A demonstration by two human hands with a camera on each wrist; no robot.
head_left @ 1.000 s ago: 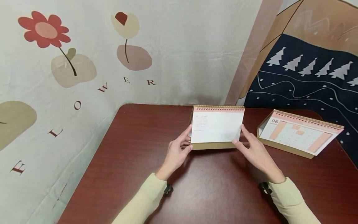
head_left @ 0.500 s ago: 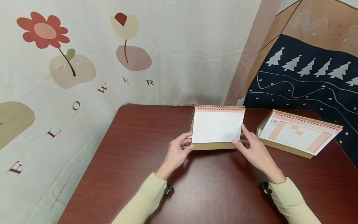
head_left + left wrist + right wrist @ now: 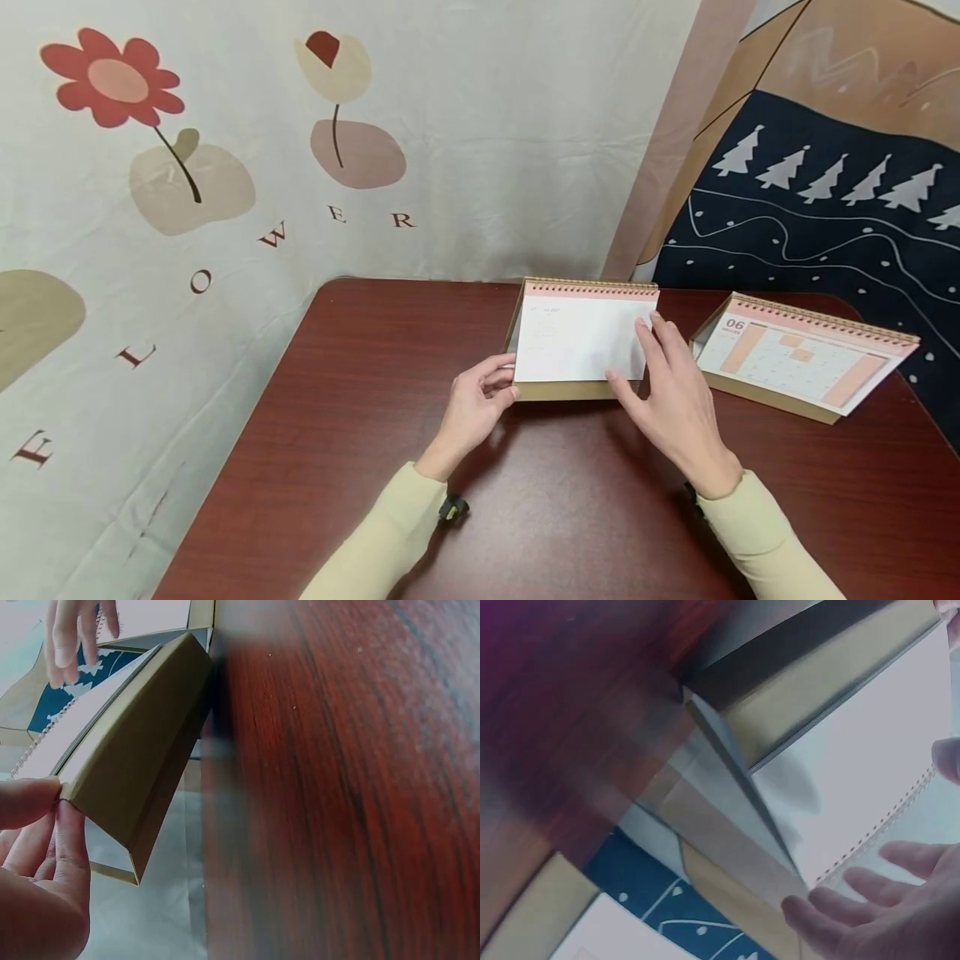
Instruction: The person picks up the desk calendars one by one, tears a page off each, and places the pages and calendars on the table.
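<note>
A spiral-bound desk calendar (image 3: 573, 337) on a gold-brown card stand (image 3: 139, 735) faces me on the table, tent-like, showing a mostly white page with faint print at upper left. My left hand (image 3: 474, 408) pinches the stand's lower left corner between thumb and fingers; the left wrist view shows the stand's front edge lifted off the table. Over the page's right side hovers my right hand (image 3: 671, 400), fingers extended and spread. It grips nothing, and the right wrist view shows its fingers (image 3: 832, 907) beside the coil end.
A second desk calendar (image 3: 806, 358), open at "06", stands at the right, angled. Behind the dark red wooden table (image 3: 360, 483) hangs a pale curtain (image 3: 510, 150) with flower prints, and a navy cloth (image 3: 810, 233) with white trees at far right.
My right hand has let go of the calendar's right edge and moved left, over the page. The left hand keeps its hold at the lower left corner, its index finger slightly lower than at first.
</note>
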